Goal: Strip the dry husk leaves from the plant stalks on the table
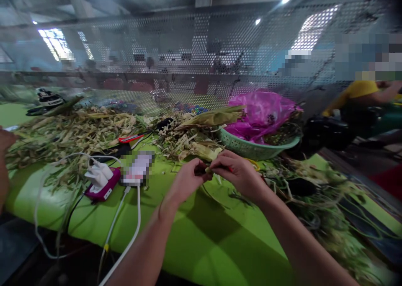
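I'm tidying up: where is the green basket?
In the head view, the green basket sits right of centre, just beyond the right hand, with the pink plastic bag in it.

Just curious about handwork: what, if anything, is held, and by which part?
A small pale piece, pinched by the left hand and right hand; they cover much of it, so which part is unclear.

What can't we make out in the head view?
All in the head view:
Small pale piece: mostly covered by the left hand and right hand.
Red item: mostly behind the right hand, too small to name.
Phone screen: pixelated, unreadable.
Person in yellow: pixelated, cut by right edge.
Another person's arm: cut by left edge.
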A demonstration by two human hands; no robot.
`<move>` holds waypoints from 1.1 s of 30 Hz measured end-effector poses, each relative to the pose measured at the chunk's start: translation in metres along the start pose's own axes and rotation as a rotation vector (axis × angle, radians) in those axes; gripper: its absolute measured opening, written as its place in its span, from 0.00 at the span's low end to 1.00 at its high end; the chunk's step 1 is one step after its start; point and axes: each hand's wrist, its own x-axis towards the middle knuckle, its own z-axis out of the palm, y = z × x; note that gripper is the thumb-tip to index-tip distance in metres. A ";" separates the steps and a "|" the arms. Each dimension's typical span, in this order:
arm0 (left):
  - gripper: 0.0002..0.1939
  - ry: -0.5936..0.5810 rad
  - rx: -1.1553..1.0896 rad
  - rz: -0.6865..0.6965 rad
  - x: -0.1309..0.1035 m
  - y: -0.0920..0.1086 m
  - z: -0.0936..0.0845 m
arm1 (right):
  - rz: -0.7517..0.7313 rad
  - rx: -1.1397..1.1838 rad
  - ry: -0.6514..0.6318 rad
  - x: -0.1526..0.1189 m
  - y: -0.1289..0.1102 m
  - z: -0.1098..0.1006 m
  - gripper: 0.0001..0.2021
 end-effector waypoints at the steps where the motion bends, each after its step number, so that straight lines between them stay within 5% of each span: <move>1: 0.12 0.002 0.028 0.001 0.000 0.000 0.000 | 0.008 -0.008 0.017 0.000 -0.001 0.002 0.04; 10: 0.09 0.063 0.190 0.063 0.000 -0.004 0.002 | 0.014 -0.120 0.025 -0.002 -0.001 0.009 0.04; 20: 0.09 0.094 -0.033 0.025 -0.002 -0.007 0.005 | -0.015 -0.354 0.091 -0.006 -0.012 0.020 0.09; 28: 0.17 0.141 -0.417 -0.112 0.003 -0.001 0.005 | 0.095 -0.024 0.265 -0.005 -0.005 0.012 0.07; 33: 0.19 0.136 -0.471 -0.128 0.001 0.002 0.004 | 0.150 -0.030 0.326 -0.004 0.001 0.015 0.04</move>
